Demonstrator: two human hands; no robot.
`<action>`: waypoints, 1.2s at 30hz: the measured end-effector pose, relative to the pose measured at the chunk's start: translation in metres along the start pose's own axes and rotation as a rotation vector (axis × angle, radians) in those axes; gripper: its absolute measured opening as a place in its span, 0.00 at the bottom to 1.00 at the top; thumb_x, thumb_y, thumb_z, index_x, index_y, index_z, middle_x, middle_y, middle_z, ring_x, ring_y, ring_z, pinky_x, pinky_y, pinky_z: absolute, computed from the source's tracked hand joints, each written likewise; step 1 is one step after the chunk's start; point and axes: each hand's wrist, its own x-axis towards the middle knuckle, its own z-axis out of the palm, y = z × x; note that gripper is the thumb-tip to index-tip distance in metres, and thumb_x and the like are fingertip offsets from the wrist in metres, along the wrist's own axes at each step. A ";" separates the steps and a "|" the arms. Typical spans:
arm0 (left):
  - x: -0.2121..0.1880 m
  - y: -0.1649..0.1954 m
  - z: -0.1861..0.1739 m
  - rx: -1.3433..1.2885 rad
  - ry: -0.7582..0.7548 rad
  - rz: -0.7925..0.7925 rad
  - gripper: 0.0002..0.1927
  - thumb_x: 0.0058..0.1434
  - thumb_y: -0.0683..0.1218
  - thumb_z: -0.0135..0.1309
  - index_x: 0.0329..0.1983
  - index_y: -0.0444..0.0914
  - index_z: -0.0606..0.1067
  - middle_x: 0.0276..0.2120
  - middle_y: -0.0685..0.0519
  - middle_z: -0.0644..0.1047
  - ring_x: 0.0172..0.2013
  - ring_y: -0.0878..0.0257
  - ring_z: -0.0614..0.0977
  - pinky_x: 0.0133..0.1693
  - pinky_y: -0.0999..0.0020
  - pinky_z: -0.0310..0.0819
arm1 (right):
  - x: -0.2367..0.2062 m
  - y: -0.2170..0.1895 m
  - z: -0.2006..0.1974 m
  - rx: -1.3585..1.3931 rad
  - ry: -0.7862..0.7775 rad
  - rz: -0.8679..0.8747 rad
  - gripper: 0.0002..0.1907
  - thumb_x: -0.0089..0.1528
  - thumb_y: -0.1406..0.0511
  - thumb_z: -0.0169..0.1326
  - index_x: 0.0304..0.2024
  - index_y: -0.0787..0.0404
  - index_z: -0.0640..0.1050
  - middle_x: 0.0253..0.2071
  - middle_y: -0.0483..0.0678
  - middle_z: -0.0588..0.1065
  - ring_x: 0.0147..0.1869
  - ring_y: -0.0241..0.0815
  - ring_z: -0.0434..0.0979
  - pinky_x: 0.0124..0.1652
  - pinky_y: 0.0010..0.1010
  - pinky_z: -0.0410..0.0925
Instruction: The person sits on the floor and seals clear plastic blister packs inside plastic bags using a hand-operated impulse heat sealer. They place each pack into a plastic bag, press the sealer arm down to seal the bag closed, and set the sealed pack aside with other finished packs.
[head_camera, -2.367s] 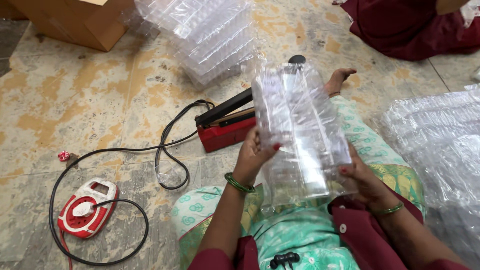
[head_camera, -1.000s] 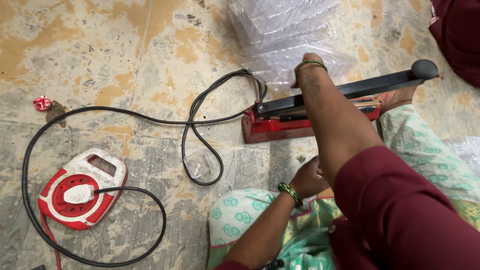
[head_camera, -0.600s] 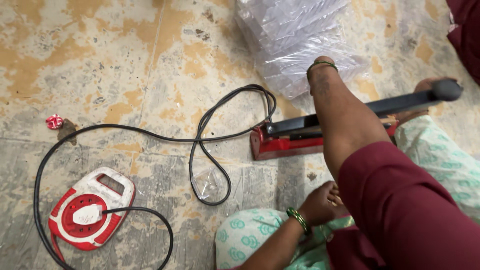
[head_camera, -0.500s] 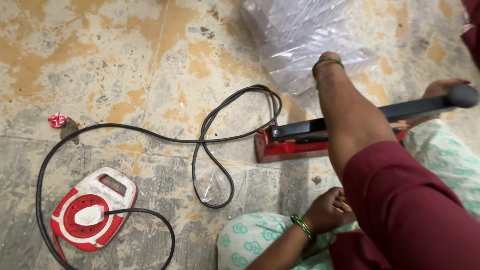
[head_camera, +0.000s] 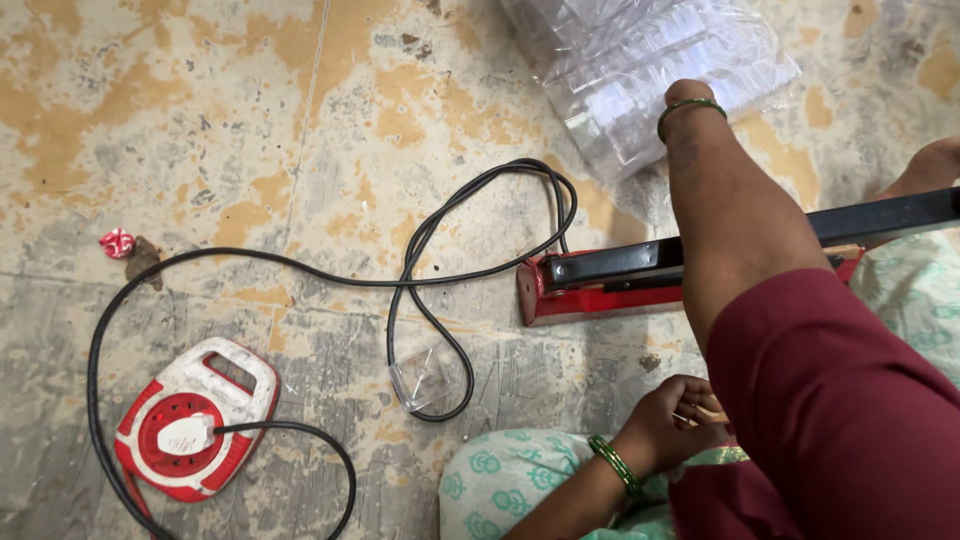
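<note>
My right arm, in a maroon sleeve, stretches forward over the red and black heat sealer (head_camera: 600, 285). Past the green bangle my right hand (head_camera: 688, 92) bends down onto the stack of clear plastic packs (head_camera: 650, 70); its fingers are hidden. My left hand (head_camera: 668, 425), also with a green bangle, rests at my lap with its fingers curled against the maroon cloth. A thin pale sliver shows at its fingertips; what it is cannot be made out.
A black cable (head_camera: 450, 250) loops across the stained floor from the sealer to a red and white extension reel (head_camera: 190, 420). A small clear plastic piece (head_camera: 422, 378) lies inside the cable loop. A red scrap (head_camera: 117, 242) sits at the left.
Earlier both hands held up a clear plastic pack. Now the pack is out of my hands, my right arm reaches over the sealer to the stack, and my left hand has dropped to my lap.
</note>
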 end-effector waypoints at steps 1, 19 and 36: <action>0.001 -0.002 -0.001 0.004 0.009 0.015 0.31 0.59 0.50 0.66 0.61 0.31 0.70 0.50 0.50 0.78 0.46 0.65 0.81 0.49 0.68 0.79 | -0.002 -0.001 -0.001 -0.011 0.000 -0.013 0.35 0.58 0.57 0.67 0.59 0.63 0.64 0.55 0.55 0.68 0.58 0.51 0.70 0.50 0.52 0.66; 0.053 -0.011 -0.055 0.083 0.103 0.019 0.25 0.60 0.40 0.64 0.58 0.35 0.68 0.44 0.50 0.79 0.44 0.66 0.82 0.48 0.70 0.78 | -0.174 0.190 -0.143 0.339 -0.820 -1.021 0.20 0.67 0.64 0.56 0.61 0.64 0.75 0.56 0.50 0.77 0.59 0.40 0.77 0.58 0.34 0.70; 0.023 -0.005 -0.079 0.663 0.111 -0.060 0.28 0.57 0.46 0.65 0.58 0.32 0.70 0.42 0.48 0.79 0.42 0.62 0.81 0.44 0.67 0.77 | -0.157 0.588 -0.397 1.537 -0.067 -0.200 0.12 0.70 0.64 0.54 0.53 0.63 0.74 0.45 0.52 0.78 0.46 0.42 0.80 0.51 0.36 0.75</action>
